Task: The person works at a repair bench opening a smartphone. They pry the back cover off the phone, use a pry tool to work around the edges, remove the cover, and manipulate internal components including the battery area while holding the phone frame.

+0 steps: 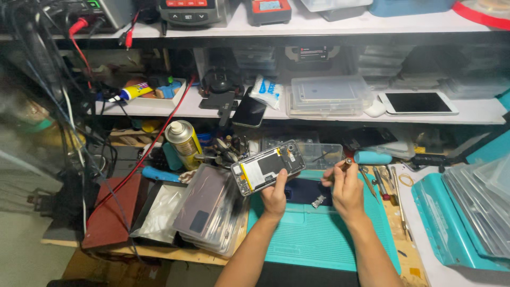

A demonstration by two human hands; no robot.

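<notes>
My left hand (pixel 275 195) holds an opened phone (pixel 268 167) up above the teal work mat (pixel 313 239), its back cover off so the battery and boards show. To the right, my right hand (pixel 344 187) grips a small screwdriver (pixel 346 162) by its top, tip hidden in the fingers, a short way from the phone's right end. A dark phone part (pixel 305 190) and a small metal bracket (pixel 319 201) lie on the mat between my hands.
A stack of clear bags with phone parts (pixel 210 210) lies left of the mat. A spray can (pixel 183 139), tweezers and tools (pixel 380 180) sit behind. A teal machine (pixel 467 212) stands at right. Shelves above hold a tablet (pixel 418 102), boxes and cables.
</notes>
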